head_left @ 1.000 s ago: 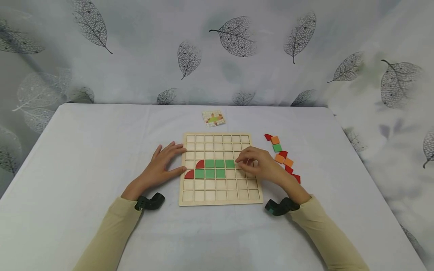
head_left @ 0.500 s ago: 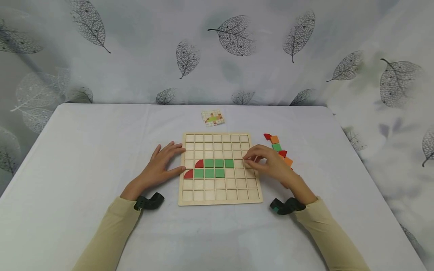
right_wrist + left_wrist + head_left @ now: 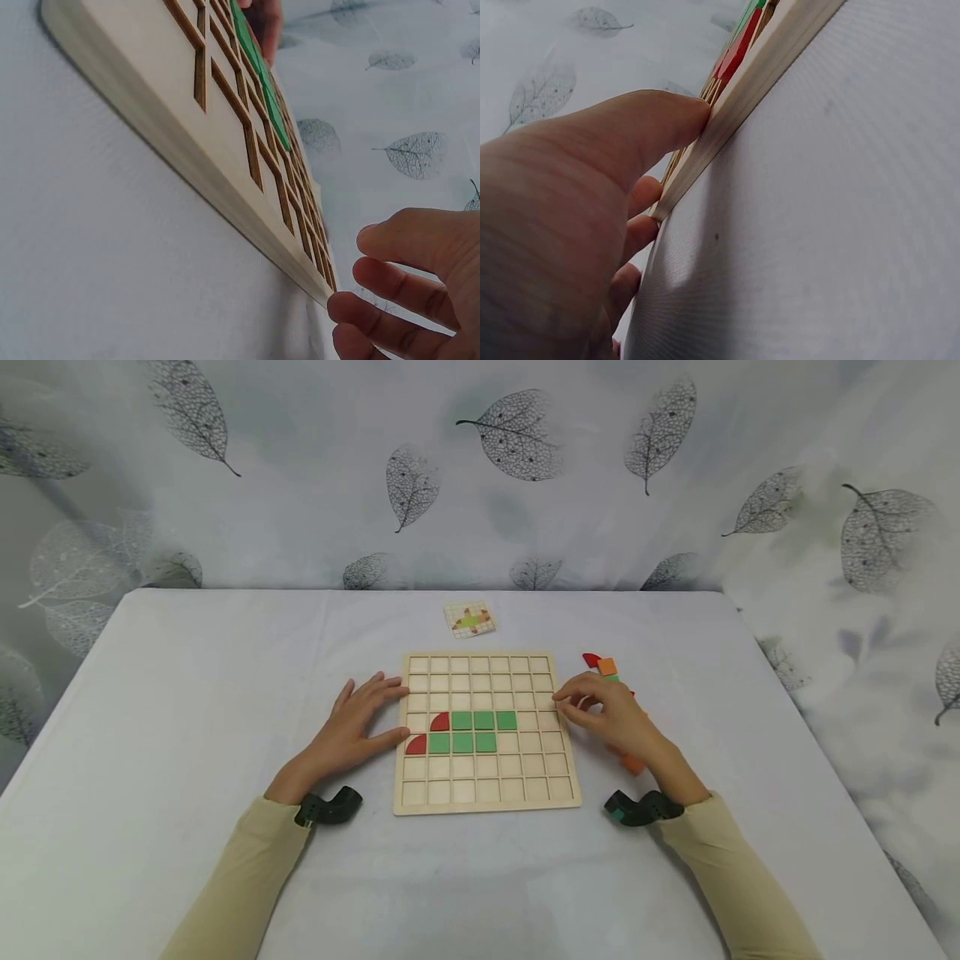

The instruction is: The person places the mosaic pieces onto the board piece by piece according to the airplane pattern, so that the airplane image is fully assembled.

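Observation:
A square wooden grid board [image 3: 487,807] lies mid-table. Two rows in it hold several green square tiles [image 3: 483,720], with a red quarter-circle tile [image 3: 440,722] at the left end of each row. My left hand [image 3: 360,727] rests against the board's left side; in the left wrist view its thumb [image 3: 667,120] touches the wooden edge. My right hand [image 3: 611,714] hovers by the right edge, fingers loosely bent. Between its thumb [image 3: 405,236] and fingers I see nothing in the right wrist view. Loose tiles are partly hidden under this hand.
Right of the board lie loose tiles, among them a red quarter circle [image 3: 591,659], an orange square [image 3: 607,667] and another orange tile [image 3: 633,765]. A small pattern card [image 3: 469,620] sits behind the board. A white cloth [image 3: 225,643] covers the table.
My right hand has drawn back to the right, from over the board's cells to its right edge beside the loose tiles. The left hand and the placed tiles stay where they were.

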`<action>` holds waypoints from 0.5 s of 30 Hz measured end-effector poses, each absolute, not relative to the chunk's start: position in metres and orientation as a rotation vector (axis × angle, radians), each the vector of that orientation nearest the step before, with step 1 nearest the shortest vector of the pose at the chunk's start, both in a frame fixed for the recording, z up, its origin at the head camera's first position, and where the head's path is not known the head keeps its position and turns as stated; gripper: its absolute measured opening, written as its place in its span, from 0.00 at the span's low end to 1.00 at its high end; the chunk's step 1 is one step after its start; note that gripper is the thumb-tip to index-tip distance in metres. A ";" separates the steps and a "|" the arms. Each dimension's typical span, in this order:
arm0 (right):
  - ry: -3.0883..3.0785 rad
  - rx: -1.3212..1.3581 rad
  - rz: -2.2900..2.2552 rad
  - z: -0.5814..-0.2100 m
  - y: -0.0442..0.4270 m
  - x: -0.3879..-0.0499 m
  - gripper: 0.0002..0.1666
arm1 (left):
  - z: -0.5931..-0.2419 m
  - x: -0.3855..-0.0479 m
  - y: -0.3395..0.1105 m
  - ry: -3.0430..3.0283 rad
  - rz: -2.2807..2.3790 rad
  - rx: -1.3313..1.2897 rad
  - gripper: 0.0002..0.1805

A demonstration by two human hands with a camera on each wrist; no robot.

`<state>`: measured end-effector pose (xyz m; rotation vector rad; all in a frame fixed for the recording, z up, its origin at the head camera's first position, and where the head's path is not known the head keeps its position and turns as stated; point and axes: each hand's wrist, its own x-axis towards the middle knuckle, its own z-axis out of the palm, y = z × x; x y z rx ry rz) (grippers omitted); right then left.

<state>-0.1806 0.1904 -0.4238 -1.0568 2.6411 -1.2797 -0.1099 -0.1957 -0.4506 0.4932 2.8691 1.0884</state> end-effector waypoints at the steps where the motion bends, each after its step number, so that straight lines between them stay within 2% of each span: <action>1: 2.650 -1.056 -1.270 -0.424 0.191 -0.181 0.07 | -0.450 -0.110 -0.196 2.871 1.090 0.492 0.33; 15: 2.764 -0.921 -1.193 -0.426 0.202 -0.186 0.08 | -0.450 -0.110 -0.195 2.862 1.082 0.488 0.33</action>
